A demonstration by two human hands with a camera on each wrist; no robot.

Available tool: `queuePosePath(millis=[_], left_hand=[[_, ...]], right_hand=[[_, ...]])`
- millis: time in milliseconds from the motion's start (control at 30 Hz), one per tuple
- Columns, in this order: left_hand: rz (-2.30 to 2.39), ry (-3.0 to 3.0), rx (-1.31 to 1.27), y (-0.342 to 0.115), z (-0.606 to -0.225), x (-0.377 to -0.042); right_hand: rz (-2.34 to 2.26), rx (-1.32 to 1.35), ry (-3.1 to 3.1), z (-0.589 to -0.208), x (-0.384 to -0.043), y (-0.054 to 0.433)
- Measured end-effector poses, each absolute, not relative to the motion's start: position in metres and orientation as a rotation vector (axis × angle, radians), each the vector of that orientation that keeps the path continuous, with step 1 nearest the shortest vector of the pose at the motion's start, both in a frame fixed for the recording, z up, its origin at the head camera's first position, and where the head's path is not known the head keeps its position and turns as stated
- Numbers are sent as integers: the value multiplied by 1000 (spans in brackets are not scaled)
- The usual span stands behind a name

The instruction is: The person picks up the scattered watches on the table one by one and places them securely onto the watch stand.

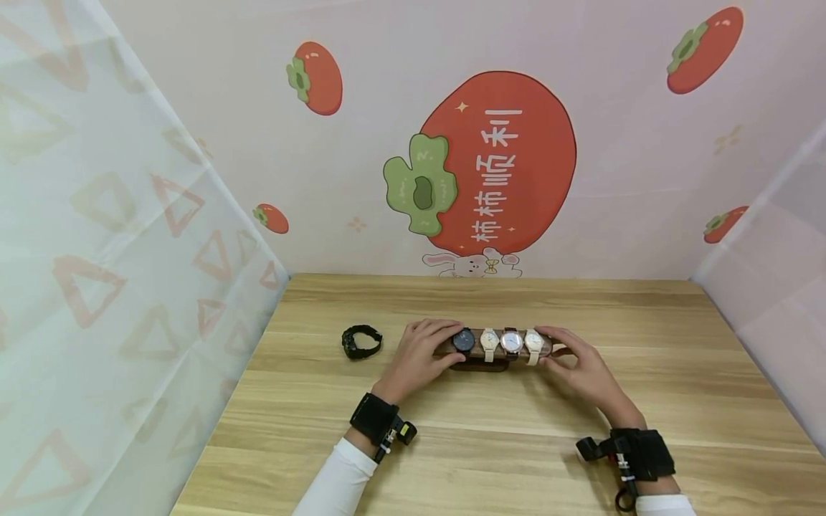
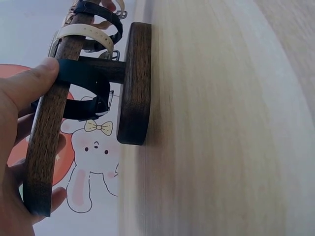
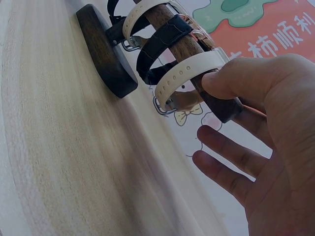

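A dark wooden watch stand [image 1: 480, 353] rests on the table, its crossbar raised above a flat base [image 2: 135, 88]. Several wristwatches hang round the bar: a black watch [image 1: 463, 340] at the left, then a cream watch [image 1: 489, 341], a dark-strapped watch with a white dial [image 1: 512, 342] and a white watch [image 1: 534, 342]. My left hand [image 1: 418, 356] grips the bar's left end, thumb against the black strap [image 2: 83, 76]. At the other end my right hand [image 1: 581, 369] pinches the bar beside the white strap [image 3: 189, 69]; two of its fingers stand off the wood.
Left of the stand, a black wristwatch [image 1: 361, 342] lies closed in a loop on the wooden table [image 1: 490, 444]. A backdrop [image 1: 619, 143] printed with persimmons rises behind the table's far edge, with a patterned side sheet [image 1: 129, 251] at the left.
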State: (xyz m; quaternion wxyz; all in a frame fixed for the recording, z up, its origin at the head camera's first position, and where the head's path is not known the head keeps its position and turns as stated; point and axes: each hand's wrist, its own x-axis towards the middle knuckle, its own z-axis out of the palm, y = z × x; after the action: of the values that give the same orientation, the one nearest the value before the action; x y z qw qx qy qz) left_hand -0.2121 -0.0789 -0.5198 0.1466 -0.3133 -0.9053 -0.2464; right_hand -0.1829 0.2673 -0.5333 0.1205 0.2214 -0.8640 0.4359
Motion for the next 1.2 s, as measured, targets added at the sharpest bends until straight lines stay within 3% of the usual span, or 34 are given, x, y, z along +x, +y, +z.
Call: queuePosePath(millis=[1200], left_hand=[[-805,-2457,-844,-131,-513,-202]], right_hand=[[1273,646,-2524,-535,-183,268]])
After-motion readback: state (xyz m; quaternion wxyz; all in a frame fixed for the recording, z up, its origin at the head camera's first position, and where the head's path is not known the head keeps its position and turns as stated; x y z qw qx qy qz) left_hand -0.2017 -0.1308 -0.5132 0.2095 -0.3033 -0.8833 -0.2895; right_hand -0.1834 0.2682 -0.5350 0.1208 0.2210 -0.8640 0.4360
